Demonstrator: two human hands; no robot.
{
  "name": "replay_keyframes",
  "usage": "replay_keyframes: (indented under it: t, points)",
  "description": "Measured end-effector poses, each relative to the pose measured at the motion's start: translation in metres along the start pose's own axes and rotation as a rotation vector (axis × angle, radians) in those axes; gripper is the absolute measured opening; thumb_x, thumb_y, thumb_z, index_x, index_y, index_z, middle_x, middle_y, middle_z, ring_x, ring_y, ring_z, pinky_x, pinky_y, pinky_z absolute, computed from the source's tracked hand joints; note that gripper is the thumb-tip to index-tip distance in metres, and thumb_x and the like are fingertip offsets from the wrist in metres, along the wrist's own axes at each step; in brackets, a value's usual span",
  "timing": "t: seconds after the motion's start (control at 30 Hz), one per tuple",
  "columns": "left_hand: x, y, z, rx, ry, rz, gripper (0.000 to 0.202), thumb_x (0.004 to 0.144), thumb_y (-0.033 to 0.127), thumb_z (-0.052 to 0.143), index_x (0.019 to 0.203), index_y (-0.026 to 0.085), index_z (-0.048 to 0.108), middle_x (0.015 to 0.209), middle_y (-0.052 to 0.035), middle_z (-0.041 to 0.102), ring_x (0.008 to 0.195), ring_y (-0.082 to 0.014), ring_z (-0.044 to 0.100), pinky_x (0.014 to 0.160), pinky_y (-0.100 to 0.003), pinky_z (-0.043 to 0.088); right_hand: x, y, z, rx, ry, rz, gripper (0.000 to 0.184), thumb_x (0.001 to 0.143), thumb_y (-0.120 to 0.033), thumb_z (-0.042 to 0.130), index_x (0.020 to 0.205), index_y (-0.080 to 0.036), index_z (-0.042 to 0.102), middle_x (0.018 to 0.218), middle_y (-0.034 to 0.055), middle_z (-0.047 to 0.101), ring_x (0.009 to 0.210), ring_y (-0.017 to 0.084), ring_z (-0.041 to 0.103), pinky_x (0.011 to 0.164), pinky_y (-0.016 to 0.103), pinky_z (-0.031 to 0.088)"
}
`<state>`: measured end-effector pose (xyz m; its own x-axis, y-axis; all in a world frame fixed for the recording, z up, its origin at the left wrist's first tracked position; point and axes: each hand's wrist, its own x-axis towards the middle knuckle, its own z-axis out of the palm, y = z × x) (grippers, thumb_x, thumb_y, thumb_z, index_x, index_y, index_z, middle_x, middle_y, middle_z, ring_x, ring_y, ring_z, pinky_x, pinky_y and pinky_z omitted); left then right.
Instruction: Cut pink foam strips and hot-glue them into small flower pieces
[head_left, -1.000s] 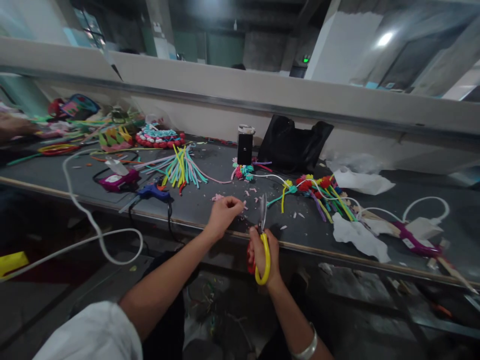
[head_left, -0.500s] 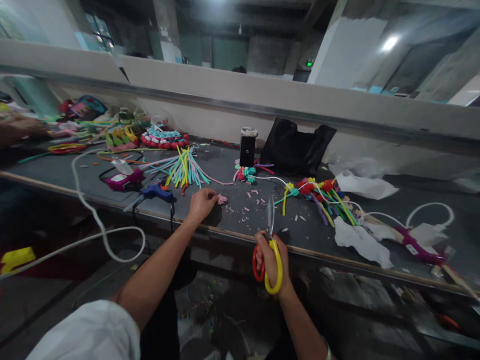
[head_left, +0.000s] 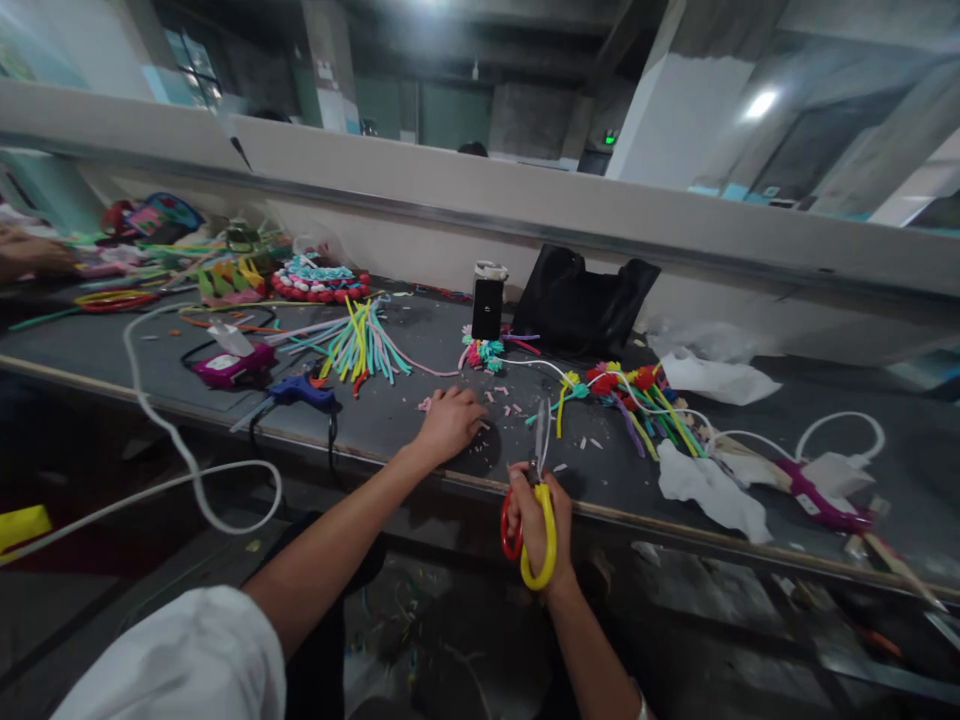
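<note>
My right hand (head_left: 541, 520) is closed round the red and yellow handles of a pair of scissors (head_left: 537, 470) at the table's front edge, with the blades pointing up and away from me. My left hand (head_left: 450, 422) rests knuckles-up on the dark table (head_left: 390, 410), its fingers curled down among small pink scraps (head_left: 504, 400). What lies under those fingers is hidden. The two hands are about a hand's width apart.
A blue glue gun (head_left: 304, 392), a purple one (head_left: 225, 365) and a thick white cable (head_left: 169, 435) lie to the left. Coloured pipe cleaners (head_left: 360, 345), a phone (head_left: 487, 305), a black bag (head_left: 581, 305) and crumpled white paper (head_left: 709, 485) crowd the table. Another person's hand (head_left: 30, 255) works at far left.
My left hand went left to a pink piece, then came back right and forward among the scraps. My right hand kept the scissors and barely moved.
</note>
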<state>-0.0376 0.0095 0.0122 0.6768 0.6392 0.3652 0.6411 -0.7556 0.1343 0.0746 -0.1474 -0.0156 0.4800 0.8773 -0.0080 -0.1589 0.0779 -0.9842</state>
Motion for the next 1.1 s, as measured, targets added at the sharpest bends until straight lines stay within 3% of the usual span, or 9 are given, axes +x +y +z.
replay_keyframes:
  t: [0.2,0.37,0.43,0.53,0.67,0.77,0.93,1.1]
  points:
    - [0.009,0.004,0.013,-0.018,-0.024,-0.002,0.017,0.084,0.019,0.052,0.079,0.016,0.068,0.086,-0.011,0.066,0.089,-0.0258,0.053,0.08,-0.04,0.031,0.003,0.0,-0.001,0.009,-0.009,0.007,0.03,0.083,-0.047,0.062,0.091,-0.019,0.058,0.044,-0.011,0.043,0.032,0.005,0.04,0.033,0.013,0.035]
    - [-0.001,0.019,0.005,-0.103,0.049,-0.047,0.016,0.084,0.019,0.051,0.084,0.015,0.066,0.088,-0.0111,0.066,0.089,-0.0252,0.054,0.081,-0.039,0.034,0.003,-0.002,0.001,-0.019,-0.02,0.004,0.033,0.083,-0.05,0.061,0.093,-0.018,0.058,0.043,-0.0107,0.044,0.031,0.006,0.04,0.032,0.015,0.036]
    - [-0.012,0.03,-0.003,-0.348,0.076,-0.087,0.016,0.085,0.022,0.05,0.083,0.016,0.065,0.082,-0.0067,0.066,0.082,-0.0209,0.056,0.075,-0.032,0.037,0.002,-0.005,0.001,-0.016,-0.006,-0.023,0.034,0.083,-0.049,0.061,0.095,-0.018,0.058,0.044,-0.0102,0.045,0.032,0.007,0.041,0.033,0.016,0.036]
    - [-0.029,0.048,-0.011,-0.903,-0.033,-0.215,0.021,0.085,0.031,0.052,0.075,0.017,0.064,0.067,-0.0006,0.061,0.064,-0.0149,0.053,0.059,-0.024,0.037,0.0,-0.01,0.001,-0.012,0.019,-0.096,0.033,0.084,-0.048,0.06,0.096,-0.018,0.059,0.047,-0.0096,0.046,0.035,0.007,0.042,0.034,0.017,0.037]
    - [-0.044,0.064,-0.012,-1.214,-0.13,-0.269,0.021,0.082,0.035,0.057,0.074,0.017,0.065,0.066,0.0001,0.061,0.063,-0.0134,0.054,0.06,-0.022,0.04,-0.001,-0.013,0.001,-0.027,0.045,-0.156,0.029,0.084,-0.046,0.06,0.091,-0.018,0.059,0.049,-0.0086,0.046,0.036,0.007,0.044,0.036,0.018,0.039]
    - [-0.045,0.066,-0.011,-1.241,-0.134,-0.282,0.021,0.082,0.034,0.058,0.074,0.017,0.066,0.067,-0.001,0.063,0.063,-0.0137,0.055,0.061,-0.022,0.042,0.0,-0.012,0.001,-0.014,0.038,-0.157,0.027,0.085,-0.045,0.06,0.088,-0.019,0.057,0.048,-0.0094,0.045,0.035,0.007,0.041,0.035,0.017,0.038]
    - [-0.043,0.059,-0.018,-1.041,-0.093,-0.205,0.011,0.076,0.025,0.061,0.071,0.018,0.068,0.068,-0.0004,0.064,0.064,-0.013,0.055,0.061,-0.021,0.041,-0.001,-0.009,0.0,-0.026,0.017,-0.134,0.028,0.084,-0.046,0.061,0.089,-0.019,0.057,0.047,-0.0096,0.045,0.034,0.007,0.041,0.034,0.017,0.037]
    - [-0.043,0.055,-0.023,-1.034,-0.09,-0.181,0.008,0.071,0.021,0.063,0.067,0.018,0.068,0.063,0.0004,0.062,0.058,-0.0121,0.053,0.056,-0.021,0.037,-0.004,-0.009,0.003,-0.06,0.002,-0.12,0.029,0.084,-0.048,0.061,0.089,-0.019,0.057,0.047,-0.0088,0.046,0.035,0.007,0.042,0.034,0.017,0.037]
